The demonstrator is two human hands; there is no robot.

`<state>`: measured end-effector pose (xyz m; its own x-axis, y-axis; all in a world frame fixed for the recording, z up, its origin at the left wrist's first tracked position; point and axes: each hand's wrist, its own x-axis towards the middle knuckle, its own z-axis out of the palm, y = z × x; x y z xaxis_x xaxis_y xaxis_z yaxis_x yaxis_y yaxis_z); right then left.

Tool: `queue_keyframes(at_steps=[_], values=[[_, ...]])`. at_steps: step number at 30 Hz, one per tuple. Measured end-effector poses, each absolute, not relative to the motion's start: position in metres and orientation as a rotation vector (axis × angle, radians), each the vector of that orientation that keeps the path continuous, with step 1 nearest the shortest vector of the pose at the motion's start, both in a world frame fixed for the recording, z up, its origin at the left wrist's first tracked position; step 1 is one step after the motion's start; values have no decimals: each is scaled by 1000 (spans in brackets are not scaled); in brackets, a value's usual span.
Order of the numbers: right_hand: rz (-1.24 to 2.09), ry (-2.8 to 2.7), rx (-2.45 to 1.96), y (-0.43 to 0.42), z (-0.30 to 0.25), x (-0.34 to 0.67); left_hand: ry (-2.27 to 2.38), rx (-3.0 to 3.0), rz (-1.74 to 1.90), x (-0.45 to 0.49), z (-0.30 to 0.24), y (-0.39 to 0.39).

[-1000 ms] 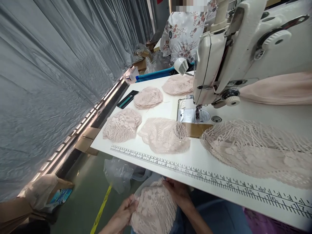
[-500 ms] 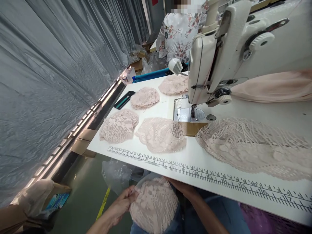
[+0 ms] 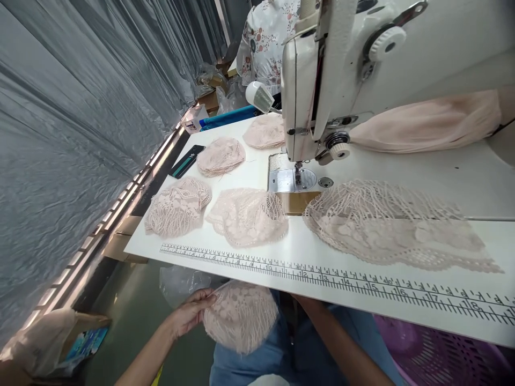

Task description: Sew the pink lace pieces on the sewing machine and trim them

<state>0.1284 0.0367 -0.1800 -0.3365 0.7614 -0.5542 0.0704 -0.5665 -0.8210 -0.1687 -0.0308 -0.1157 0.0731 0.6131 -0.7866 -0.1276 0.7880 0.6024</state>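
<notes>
View: head cam
Lace pc (image 3: pixel 242 317): over the lap (image 3: pixel 229 367), at near edge of table (image 3: pixel 251 174), below tabletop lvl
L hand (image 3: pixel 193 311): thumb + fingers pinched on pc's far-left edge
R hand (image 3: pixel 303 302): mostly hidden under tabletop, to right of pc; grip can't tell
Pc vs L hand: directly right, touching; L clearly the nearer hand
Long axis: none clear, approx rounded outline
Look: pale pink, floral patches far side, stringy web near side

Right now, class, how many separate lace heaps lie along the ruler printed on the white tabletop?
3: the leftmost heap, the middle heap at the left of the brown strip, and the long heap at its right. Layers underneath may be hidden.
</notes>
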Motion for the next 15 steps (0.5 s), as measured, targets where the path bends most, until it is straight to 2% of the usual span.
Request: queue_keyframes(at_steps=[15], values=[[1847, -1083, -1555, 27, -199, 136, 1391, 339, 671, -172, -132, -32]])
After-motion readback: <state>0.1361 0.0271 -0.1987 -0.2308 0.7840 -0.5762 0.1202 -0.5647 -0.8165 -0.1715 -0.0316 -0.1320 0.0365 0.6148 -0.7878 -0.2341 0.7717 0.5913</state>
